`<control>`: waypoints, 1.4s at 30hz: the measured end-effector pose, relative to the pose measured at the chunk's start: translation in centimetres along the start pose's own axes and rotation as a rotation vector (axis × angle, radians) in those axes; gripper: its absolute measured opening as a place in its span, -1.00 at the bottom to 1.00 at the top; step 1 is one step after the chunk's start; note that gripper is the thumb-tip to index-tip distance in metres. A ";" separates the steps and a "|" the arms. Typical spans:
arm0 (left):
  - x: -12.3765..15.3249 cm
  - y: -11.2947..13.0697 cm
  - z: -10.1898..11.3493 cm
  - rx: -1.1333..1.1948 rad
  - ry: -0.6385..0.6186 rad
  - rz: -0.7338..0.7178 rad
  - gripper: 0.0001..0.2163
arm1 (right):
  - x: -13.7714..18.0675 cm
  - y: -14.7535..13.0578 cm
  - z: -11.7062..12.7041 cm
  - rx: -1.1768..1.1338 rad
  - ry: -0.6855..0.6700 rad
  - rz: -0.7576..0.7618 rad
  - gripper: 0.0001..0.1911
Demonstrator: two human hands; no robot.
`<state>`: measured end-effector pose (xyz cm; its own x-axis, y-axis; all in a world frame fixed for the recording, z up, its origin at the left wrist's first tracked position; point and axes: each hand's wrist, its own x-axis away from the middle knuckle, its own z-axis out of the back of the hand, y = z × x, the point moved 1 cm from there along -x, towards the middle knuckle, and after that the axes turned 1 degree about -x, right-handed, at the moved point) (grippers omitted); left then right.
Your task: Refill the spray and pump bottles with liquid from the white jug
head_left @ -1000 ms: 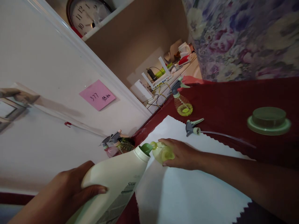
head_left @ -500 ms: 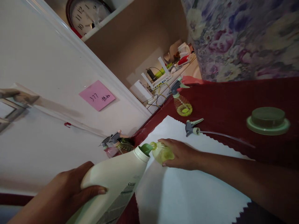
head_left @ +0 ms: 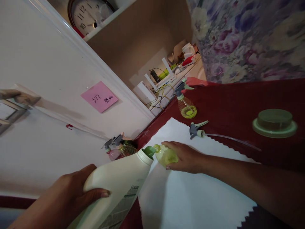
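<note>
My left hand [head_left: 68,197] grips a large white plastic bottle [head_left: 116,186], tilted so its open neck points right and up. A green funnel or spout [head_left: 149,151] sits between that neck and a small clear spray bottle body [head_left: 165,155] holding yellow-green liquid. My right hand [head_left: 188,158] is wrapped round the small bottle and steadies it on a white cloth [head_left: 190,197]. A grey trigger sprayer head [head_left: 197,130] with its long dip tube lies loose on the red tablecloth just behind my right hand.
A second spray bottle [head_left: 186,103] with yellow liquid stands at the back of the red table. A round green lid [head_left: 274,123] lies at the right. More spray bottles [head_left: 118,148] stand by the wall. A shelf carries a router [head_left: 162,79], and floral fabric [head_left: 247,38] hangs behind.
</note>
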<state>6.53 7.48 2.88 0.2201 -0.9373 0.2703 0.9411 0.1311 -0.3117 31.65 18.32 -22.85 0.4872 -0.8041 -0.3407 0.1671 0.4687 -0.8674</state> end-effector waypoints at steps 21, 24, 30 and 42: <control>-0.1 0.3 0.0 0.010 -0.001 0.005 -0.52 | 0.0 0.0 -0.1 0.010 0.001 -0.015 -0.14; -0.1 0.1 0.0 0.005 -0.005 0.004 -0.54 | 0.0 0.0 -0.1 0.012 -0.002 -0.015 -0.12; -0.2 0.1 0.0 0.005 -0.014 -0.003 -0.54 | 0.0 -0.1 0.0 0.011 -0.009 -0.015 -0.13; -0.3 -0.2 -0.2 0.001 0.004 0.010 -0.51 | -0.1 -0.1 -0.1 0.012 -0.003 -0.016 -0.13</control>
<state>6.20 7.62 2.71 0.2281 -0.9373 0.2634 0.9391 0.1403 -0.3138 31.53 18.30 -22.81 0.4873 -0.8103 -0.3255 0.1850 0.4601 -0.8684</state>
